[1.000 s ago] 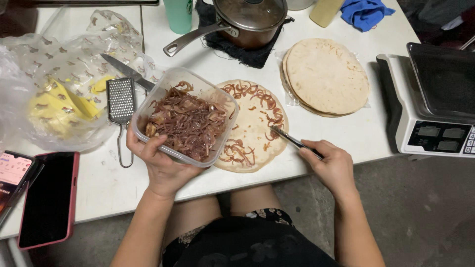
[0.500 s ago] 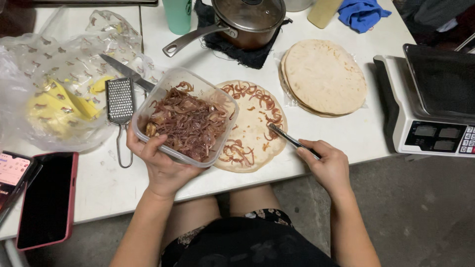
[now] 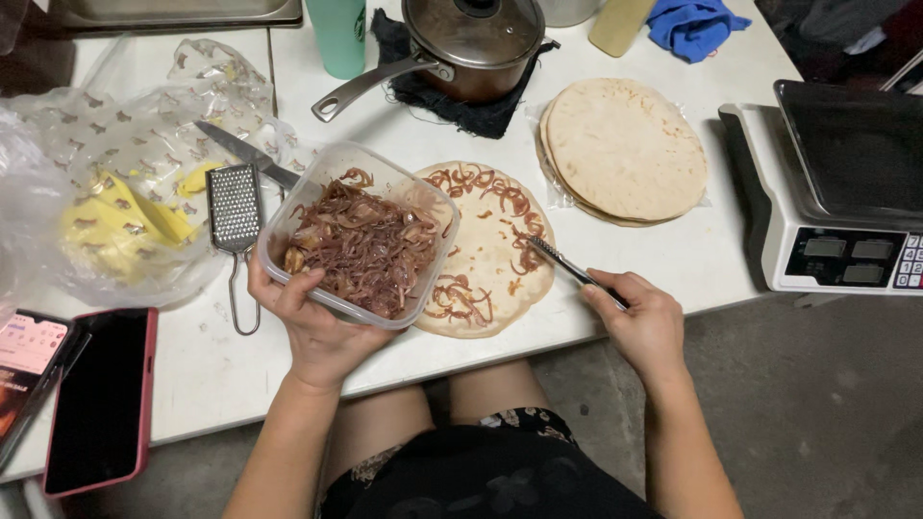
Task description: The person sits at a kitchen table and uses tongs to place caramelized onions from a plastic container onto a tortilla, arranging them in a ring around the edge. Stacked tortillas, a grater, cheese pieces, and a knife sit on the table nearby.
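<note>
Partway through topping: the left hand (image 3: 322, 327) cups a clear tub (image 3: 361, 231) of cooked onions above the surface, while right-hand fingers (image 3: 615, 288) pinch tongs (image 3: 562, 261) over the tortilla (image 3: 490, 250), its centre bare.

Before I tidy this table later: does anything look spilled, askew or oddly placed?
Nothing is spilled. Two things stand out: the two phones overhang the table's near edge at the left, and the knife lies partly on the crumpled plastic bag, its tip beside the grater.
</note>
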Tool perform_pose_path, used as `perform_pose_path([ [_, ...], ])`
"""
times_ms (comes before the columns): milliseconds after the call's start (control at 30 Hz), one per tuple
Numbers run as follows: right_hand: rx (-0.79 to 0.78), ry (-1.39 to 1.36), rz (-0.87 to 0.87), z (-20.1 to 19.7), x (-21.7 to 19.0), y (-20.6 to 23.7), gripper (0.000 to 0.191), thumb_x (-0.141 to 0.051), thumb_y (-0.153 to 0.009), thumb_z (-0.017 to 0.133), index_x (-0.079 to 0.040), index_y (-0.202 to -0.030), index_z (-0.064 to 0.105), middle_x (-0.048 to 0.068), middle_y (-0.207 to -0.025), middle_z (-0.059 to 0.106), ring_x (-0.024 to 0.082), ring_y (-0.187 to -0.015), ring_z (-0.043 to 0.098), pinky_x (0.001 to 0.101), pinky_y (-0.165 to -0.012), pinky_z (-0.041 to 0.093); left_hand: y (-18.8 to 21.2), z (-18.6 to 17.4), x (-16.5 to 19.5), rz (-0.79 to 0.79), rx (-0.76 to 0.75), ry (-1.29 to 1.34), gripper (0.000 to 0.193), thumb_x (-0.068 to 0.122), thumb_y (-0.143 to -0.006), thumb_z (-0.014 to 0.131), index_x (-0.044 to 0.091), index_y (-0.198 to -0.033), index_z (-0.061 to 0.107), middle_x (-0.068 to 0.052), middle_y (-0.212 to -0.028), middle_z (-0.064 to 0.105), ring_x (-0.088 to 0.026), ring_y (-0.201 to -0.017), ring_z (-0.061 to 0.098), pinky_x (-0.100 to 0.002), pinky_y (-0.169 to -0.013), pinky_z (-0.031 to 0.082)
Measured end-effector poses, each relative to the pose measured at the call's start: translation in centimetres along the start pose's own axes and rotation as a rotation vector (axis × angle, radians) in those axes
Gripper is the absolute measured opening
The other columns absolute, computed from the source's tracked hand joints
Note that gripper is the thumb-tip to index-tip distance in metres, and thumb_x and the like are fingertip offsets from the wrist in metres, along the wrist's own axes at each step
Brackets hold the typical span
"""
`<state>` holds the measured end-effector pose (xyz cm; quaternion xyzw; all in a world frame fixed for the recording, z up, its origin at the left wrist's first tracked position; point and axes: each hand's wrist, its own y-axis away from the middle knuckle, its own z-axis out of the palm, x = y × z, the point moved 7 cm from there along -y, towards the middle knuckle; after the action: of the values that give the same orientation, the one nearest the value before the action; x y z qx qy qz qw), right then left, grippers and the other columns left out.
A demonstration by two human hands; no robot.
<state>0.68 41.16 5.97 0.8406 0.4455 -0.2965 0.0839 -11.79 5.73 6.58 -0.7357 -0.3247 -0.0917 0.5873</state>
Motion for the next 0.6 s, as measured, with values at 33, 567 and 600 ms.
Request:
perform_pose_path([
  [33,0.019,-0.019,-0.014,-0.3,-0.1,0.1,0.029,-0.030,-0.085,0.078,-0.015,-0.110,0.080,0.007,-0.084,0.075,0.020,-0.070,0.069,0.0327,-0.066,0.053,0.0,0.0,0.0,0.010,0.005,-0.029,0.110,0.043,-0.061,0.102,0.024,-0.136,0.023,-0.022,-0.153,0.018,-0.042,-0.152,0.025,-0.055,-0.127,0.035],
  [567,-0.043,0.002,0.063,0.0,1.0,0.4,0.030,-0.031,-0.084,0.078,-0.016,-0.110,0.081,0.007,-0.085,0.075,0.019,-0.071,0.068,0.0322,-0.068,0.052,-0.5,0.2,0.9,0.032,0.005,-0.116,0.111,0.040,-0.060,0.104,0.023,-0.133,0.022,-0.023,-0.152,0.021,-0.043,-0.149,0.022,-0.057,-0.129,0.032],
  [600,-0.030,0.003,0.059,-0.1,1.0,0.4,0.030,-0.031,-0.084,0.078,-0.016,-0.110,0.081,0.007,-0.085,0.075,0.019,-0.071,0.068,0.0321,-0.068,0.052,-0.5,0.1,0.9,0.035,0.008,-0.123,0.111,0.039,-0.059,0.104,0.023,-0.133,0.022,-0.023,-0.151,0.021,-0.043,-0.149,0.022,-0.057,-0.129,0.032],
])
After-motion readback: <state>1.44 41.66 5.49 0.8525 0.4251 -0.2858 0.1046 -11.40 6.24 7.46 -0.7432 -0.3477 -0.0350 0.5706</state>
